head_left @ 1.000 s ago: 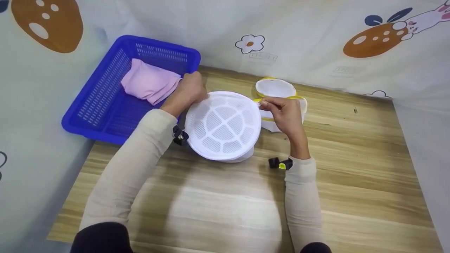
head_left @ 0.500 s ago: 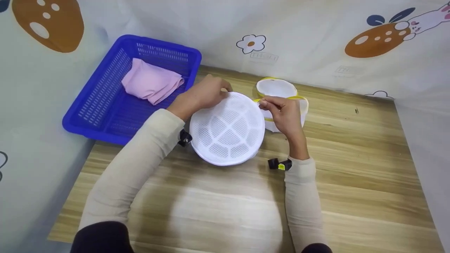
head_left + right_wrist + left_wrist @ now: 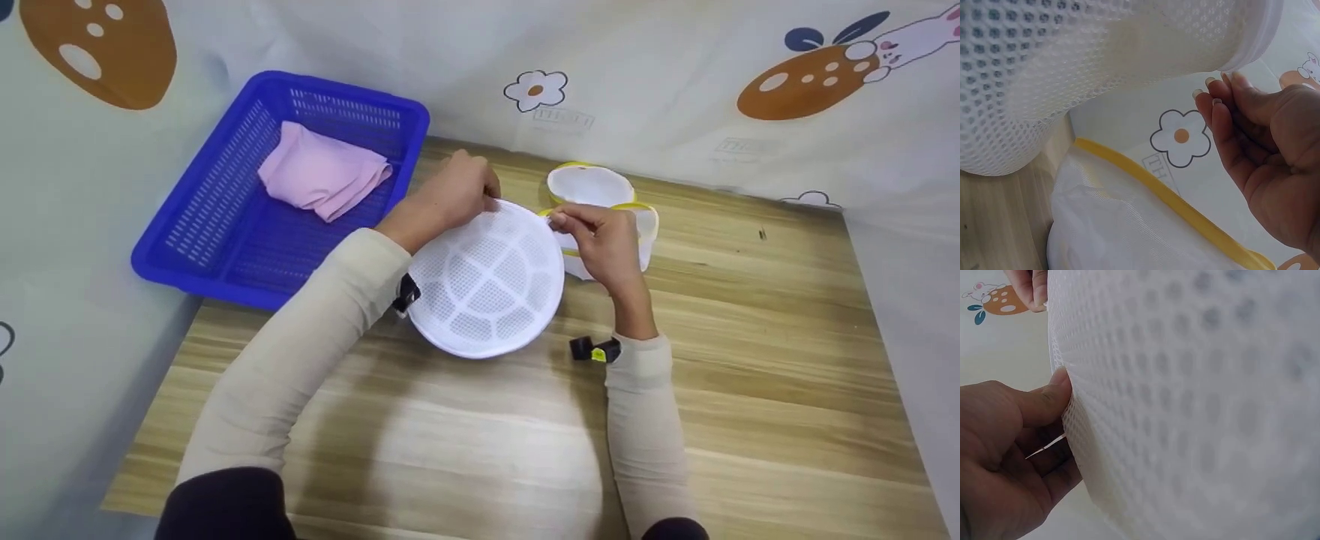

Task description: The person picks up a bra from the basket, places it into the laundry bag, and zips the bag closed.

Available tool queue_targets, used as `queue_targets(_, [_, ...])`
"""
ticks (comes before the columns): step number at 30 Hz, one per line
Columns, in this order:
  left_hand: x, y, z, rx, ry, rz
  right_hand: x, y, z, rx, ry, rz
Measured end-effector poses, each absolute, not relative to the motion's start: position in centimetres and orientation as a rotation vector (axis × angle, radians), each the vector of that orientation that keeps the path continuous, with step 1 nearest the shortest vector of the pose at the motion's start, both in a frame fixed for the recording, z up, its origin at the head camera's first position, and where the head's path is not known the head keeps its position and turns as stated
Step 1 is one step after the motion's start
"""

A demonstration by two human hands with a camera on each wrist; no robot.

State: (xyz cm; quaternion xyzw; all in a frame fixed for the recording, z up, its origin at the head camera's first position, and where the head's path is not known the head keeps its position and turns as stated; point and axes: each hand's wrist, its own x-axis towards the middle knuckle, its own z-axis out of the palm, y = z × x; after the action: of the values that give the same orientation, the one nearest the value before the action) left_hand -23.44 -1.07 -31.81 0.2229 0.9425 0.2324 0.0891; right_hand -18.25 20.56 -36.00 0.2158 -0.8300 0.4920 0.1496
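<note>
A round white mesh laundry bag (image 3: 491,289) is held up over the table, its ribbed circular end facing me in the head view. My left hand (image 3: 459,187) pinches the far rim; the left wrist view shows the thumb (image 3: 1060,385) on the edge and the fingers behind the mesh. On the right side of the rim, my right hand (image 3: 606,240) pinches the edge between thumb and fingertips. The right wrist view shows those fingertips (image 3: 1211,82) at the rim's banded edge, with the mesh side wall (image 3: 1100,67) hanging beside them.
A blue plastic basket (image 3: 161,259) with a folded pink cloth (image 3: 322,169) stands at the left. Behind my right hand lie white mesh bags with yellow trim (image 3: 589,187). The wooden table (image 3: 750,360) meets a patterned curtain (image 3: 645,90) at the back.
My left hand has moved right along the far rim, closer to my right hand. The mesh bag has shifted slightly right and toward me. My right hand has barely moved.
</note>
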Motion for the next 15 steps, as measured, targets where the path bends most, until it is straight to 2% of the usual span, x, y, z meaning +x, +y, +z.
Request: queue_targets(15, [-23.83, -2.01, -31.95, 0.563, 2.826, 0.627, -18.13, 20.50, -35.91, 0.599, -2.388, 1.433])
